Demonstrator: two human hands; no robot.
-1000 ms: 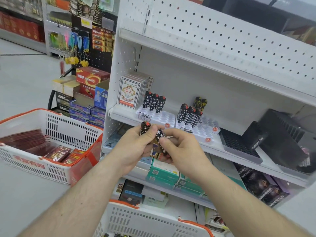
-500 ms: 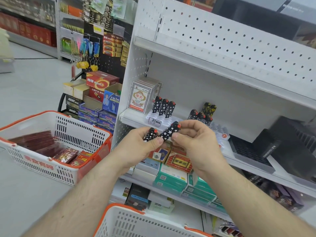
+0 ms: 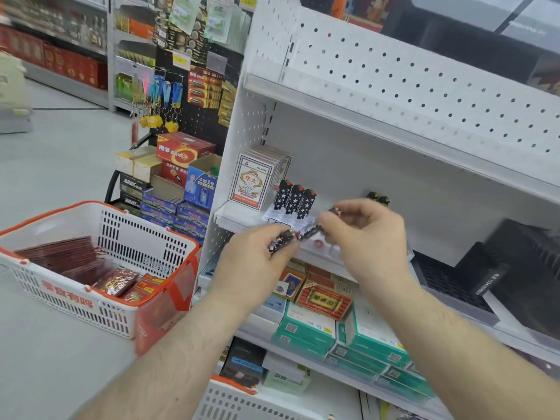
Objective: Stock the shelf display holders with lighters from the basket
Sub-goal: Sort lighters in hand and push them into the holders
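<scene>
Black star-print lighter (image 3: 309,231) lies nearly level, long axis left–right — both hands (image 3: 368,237) pinch lighters.

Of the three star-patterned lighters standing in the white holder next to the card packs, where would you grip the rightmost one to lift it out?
Pinch the rightmost star lighter at its upper body near the red cap, coming from above and the front-right. It stands upright with its base in the white holder, and a neighbouring lighter stands close on its left, so only the top and right side seem free.
</scene>
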